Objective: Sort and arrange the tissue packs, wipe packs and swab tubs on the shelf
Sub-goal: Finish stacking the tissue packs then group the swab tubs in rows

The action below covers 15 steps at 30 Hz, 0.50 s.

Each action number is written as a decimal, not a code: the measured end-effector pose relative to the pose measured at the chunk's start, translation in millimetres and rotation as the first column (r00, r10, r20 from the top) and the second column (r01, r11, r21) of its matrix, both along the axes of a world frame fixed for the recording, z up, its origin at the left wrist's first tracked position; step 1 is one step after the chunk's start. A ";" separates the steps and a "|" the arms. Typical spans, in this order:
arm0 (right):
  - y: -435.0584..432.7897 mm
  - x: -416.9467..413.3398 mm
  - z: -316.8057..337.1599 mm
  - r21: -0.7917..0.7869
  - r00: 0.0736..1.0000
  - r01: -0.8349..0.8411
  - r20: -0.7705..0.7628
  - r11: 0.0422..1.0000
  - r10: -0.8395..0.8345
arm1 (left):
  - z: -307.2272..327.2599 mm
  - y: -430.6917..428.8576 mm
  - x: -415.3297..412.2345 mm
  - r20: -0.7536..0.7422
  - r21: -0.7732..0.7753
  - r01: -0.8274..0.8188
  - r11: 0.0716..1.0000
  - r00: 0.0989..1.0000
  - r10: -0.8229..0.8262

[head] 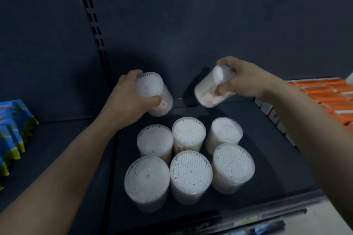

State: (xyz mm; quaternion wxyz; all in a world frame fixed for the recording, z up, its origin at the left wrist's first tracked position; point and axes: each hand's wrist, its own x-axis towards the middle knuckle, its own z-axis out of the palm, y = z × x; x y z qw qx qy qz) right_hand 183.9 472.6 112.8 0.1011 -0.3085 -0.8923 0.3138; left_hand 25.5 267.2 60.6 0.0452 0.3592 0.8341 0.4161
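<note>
Several clear swab tubs (189, 135) full of white swabs stand upright in two rows on the dark shelf (267, 139). Behind them, near the back panel, my left hand (128, 99) grips another swab tub (150, 87), tilted a little. My right hand (242, 80) holds one more tub (208, 89) from above, tilted strongly to the left and lifted off the shelf. Both held tubs are apart from the standing group.
Blue and yellow packs (13, 131) lie at the left edge. Orange and white packs (324, 99) are stacked at the right. A slotted upright post (91, 25) runs down the back panel. The shelf's front lip (267, 213) carries a price strip.
</note>
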 end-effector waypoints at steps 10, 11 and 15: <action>34.8 -20.7 -32.5 0.098 0.962 -0.254 0.130 0.962 0.240 | -7.5 23.9 20.8 -0.004 -0.100 -0.125 0.987 0.992 0.125; 36.2 -23.7 -36.0 0.106 0.952 -0.281 0.153 0.954 0.263 | -8.5 24.5 23.1 -0.007 -0.106 -0.150 0.983 0.989 0.150; 37.3 -30.5 -46.1 0.126 0.900 -0.407 0.226 0.905 0.373 | -13.6 24.1 29.5 -0.008 -0.119 -0.242 0.963 0.970 0.243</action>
